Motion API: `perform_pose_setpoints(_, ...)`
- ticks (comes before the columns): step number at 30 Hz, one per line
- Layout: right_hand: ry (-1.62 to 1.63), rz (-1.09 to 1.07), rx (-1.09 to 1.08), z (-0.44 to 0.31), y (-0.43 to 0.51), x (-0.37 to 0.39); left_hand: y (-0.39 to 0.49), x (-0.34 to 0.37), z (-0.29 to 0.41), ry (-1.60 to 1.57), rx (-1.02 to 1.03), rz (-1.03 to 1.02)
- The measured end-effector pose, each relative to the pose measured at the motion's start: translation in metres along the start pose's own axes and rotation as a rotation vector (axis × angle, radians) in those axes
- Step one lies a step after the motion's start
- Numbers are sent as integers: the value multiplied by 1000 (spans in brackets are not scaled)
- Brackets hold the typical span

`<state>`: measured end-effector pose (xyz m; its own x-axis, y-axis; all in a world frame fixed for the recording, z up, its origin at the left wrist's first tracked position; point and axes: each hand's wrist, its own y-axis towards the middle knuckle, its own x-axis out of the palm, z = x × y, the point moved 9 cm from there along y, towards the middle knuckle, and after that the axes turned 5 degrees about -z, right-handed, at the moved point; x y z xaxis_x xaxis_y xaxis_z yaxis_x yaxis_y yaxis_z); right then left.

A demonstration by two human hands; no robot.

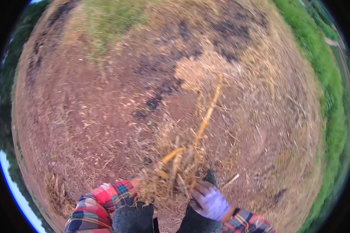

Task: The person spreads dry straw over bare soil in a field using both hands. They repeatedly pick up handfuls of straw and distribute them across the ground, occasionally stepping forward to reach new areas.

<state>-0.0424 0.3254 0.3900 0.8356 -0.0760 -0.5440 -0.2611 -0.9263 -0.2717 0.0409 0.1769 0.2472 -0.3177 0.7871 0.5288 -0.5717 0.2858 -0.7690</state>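
Observation:
A clump of dry plant stubble with fibrous roots (163, 183) is in front of my legs, at the lower middle of the head view. A long yellow stalk (207, 118) rises from it toward the upper right, and a shorter yellow stalk (172, 154) bends at its left. My right hand (208, 201), in a pale glove, grips the clump's right side with curled fingers. At the clump's left side is my left hand (135, 182); only a part near the wrist shows, its fingers hidden by the roots.
Reddish soil (84, 116) with scattered straw lies all round. Beyond are dark burnt patches (163, 93), a heap of pale chaff (192, 71) and green grass (110, 23). A short cut stalk (230, 180) lies right of my right hand. A green strip runs along the right.

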Motion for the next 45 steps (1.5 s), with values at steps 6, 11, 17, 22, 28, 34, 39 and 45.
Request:
perform_pose_setpoints(6,474,372,457,-45,-66,-94,-89,84,61,26,138,-36)
perform_pose_setpoints(11,-647,468,66,-155,-81,-203,-152,151,157,1148,265,92)
perform_pose_setpoints(17,-838,119,281,-136,-91,-329,-266,237,219,1861,465,-34)
perform_pose_setpoints(22,-514,-144,510,-130,-147,-307,-329,270,236,1891,637,19)
perform_pose_setpoints(28,352,641,778,-150,-174,-313,-331,277,242,594,685,-285)
perform_pose_setpoints(34,1846,846,-127,-199,-76,-315,-284,299,198,176,325,-244)
perform_pose_setpoints(39,1612,813,-73,-234,-68,-337,-280,332,196,201,482,-357)
perform_pose_setpoints(45,878,369,-3,-281,-54,-320,-239,270,226,-157,511,-344)
